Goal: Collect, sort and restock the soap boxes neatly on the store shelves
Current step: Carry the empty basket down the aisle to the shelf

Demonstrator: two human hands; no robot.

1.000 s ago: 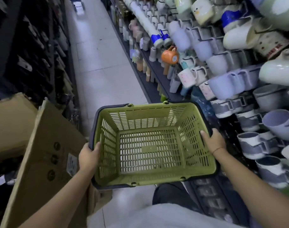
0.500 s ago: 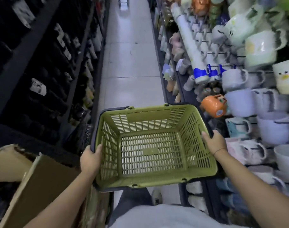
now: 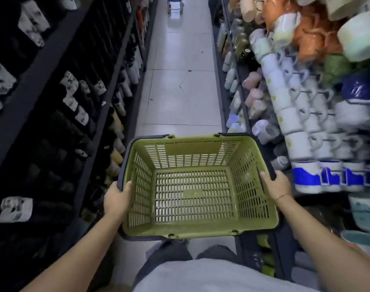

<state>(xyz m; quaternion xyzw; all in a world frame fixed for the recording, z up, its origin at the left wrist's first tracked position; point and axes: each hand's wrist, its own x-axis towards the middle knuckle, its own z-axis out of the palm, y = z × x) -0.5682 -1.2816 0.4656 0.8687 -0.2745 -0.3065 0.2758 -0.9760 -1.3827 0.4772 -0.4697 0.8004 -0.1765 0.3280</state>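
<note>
I carry a green plastic shopping basket [image 3: 192, 152] with a dark rim level in front of me at waist height. Nothing lies inside it. My left hand [image 3: 116, 199] grips its left rim, thumb over the edge. On the opposite side my right hand [image 3: 276, 184] grips the right rim the same way. No soap boxes are in view.
A narrow aisle of pale floor tiles [image 3: 179, 91] runs ahead. Dark shelving [image 3: 53, 102] with dark goods and white labels lines the left. Shelves of mugs and cups [image 3: 295, 114] line the right. A small trolley [image 3: 175, 5] stands far down the aisle.
I have walked forward along the aisle with the basket. The cardboard box at my left has dropped out of view, and the mugs on the right have slid past. Both hands keep their grip.
</note>
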